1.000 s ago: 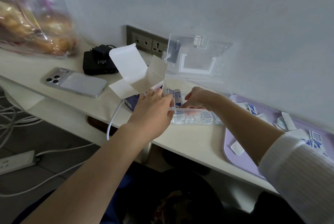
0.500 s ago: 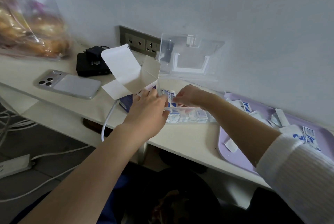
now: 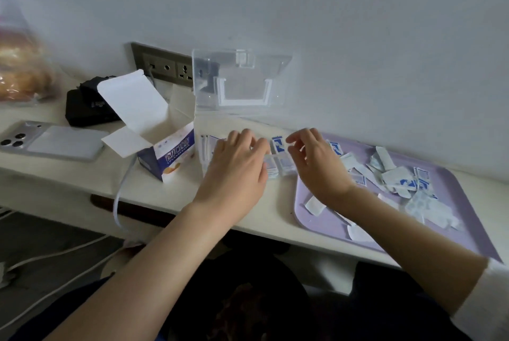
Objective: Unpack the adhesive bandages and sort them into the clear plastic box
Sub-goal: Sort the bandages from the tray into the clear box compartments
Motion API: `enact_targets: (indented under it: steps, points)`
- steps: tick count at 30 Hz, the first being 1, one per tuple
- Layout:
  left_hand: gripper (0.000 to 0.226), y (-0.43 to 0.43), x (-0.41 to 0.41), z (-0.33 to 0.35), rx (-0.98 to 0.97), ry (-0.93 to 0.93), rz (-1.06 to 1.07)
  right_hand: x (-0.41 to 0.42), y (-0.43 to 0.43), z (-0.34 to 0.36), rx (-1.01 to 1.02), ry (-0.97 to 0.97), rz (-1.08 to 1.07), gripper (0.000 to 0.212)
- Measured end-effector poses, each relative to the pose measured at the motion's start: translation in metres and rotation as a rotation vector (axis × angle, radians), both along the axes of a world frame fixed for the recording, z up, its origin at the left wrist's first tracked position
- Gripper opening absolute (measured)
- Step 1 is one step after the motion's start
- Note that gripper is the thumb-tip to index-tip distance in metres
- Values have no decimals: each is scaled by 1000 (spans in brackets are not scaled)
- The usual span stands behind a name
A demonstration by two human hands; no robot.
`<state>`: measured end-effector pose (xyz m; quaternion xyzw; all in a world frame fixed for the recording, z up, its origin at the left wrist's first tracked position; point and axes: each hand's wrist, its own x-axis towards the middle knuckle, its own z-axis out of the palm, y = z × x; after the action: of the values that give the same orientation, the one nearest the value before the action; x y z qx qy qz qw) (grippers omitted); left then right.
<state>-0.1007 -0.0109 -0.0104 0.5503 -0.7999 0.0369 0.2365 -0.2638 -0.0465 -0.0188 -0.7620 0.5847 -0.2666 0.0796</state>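
The clear plastic box stands on the white shelf, its lid upright against the wall. Blue-and-white adhesive bandages stand in rows inside it. My left hand lies over the box's middle, fingers stretched forward and resting on the bandages. My right hand hovers over the box's right end with fingers loosely bent, holding nothing that I can see. Many loose bandages lie on the lilac tray to the right. The opened bandage carton stands left of the box.
A phone lies face down at the left, a black charger block behind it. A wall socket strip sits behind the carton. A bag of bread is far left. A white cable hangs off the shelf edge.
Both hands have moved right along the box from its left end. My right hand let go of the bandages it pinched, and my left hand has flattened over the box.
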Motion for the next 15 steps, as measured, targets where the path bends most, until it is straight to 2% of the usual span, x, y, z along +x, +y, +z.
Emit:
enact_targets:
  steps: [4,7,15]
  points:
    - [9,6,-34,-14,49,-16,-183,-52,12,-26,89,96,-106,22]
    - [16,10,-57,-25,168,-112,-277,-82,10,-45,248,195,-127,34]
    - [37,-3,-86,-58,414,-345,-251,-125,-28,-40,402,339,-131,71]
